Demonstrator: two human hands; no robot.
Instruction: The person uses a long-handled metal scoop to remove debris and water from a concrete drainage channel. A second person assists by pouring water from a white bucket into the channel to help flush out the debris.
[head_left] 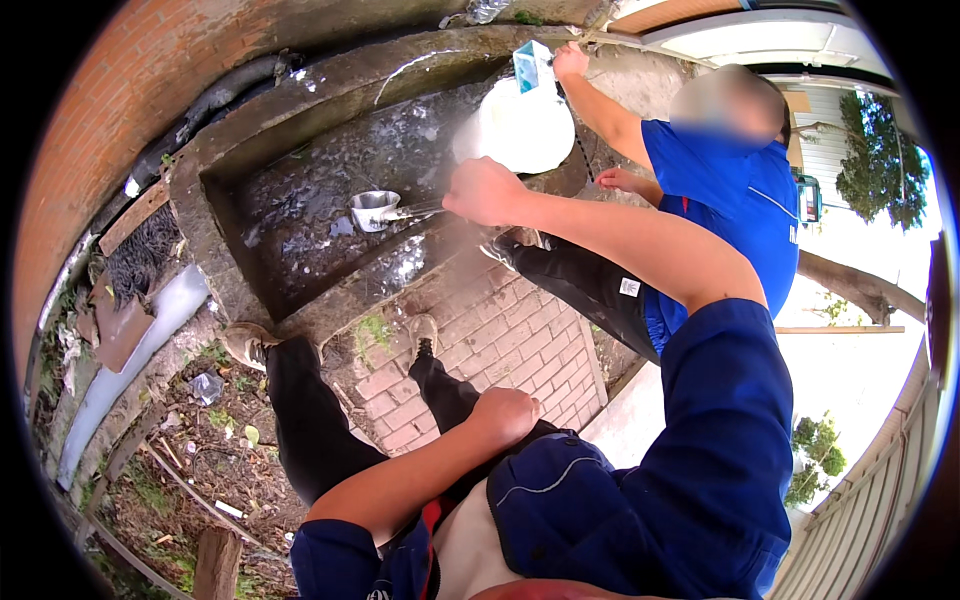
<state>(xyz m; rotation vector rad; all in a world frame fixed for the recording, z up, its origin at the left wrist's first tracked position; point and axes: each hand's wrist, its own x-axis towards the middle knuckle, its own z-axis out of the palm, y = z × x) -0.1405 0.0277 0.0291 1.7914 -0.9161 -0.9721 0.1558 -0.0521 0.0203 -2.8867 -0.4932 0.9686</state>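
My right hand (485, 190) is closed round the thin handle of a metal dipper (375, 210). The dipper's bowl hangs over the low concrete trough (340, 255). Just beyond that hand is a bulky white container (520, 130), a bag or a bucket; its exact kind I cannot make out. My left hand (505, 415) is curled into a fist near my lap, with nothing visible in it. To the right, a co-worker in a blue shirt holds a pale blue and white carton (533, 66) at the white container.
Dark, wet-looking residue with white splashes covers the trough floor. Brick paving (490, 350) lies before it, and littered soil (240, 450) is at lower left. A brick wall (110, 130) rises at far left. The co-worker's leg (580, 285) stands close on my right.
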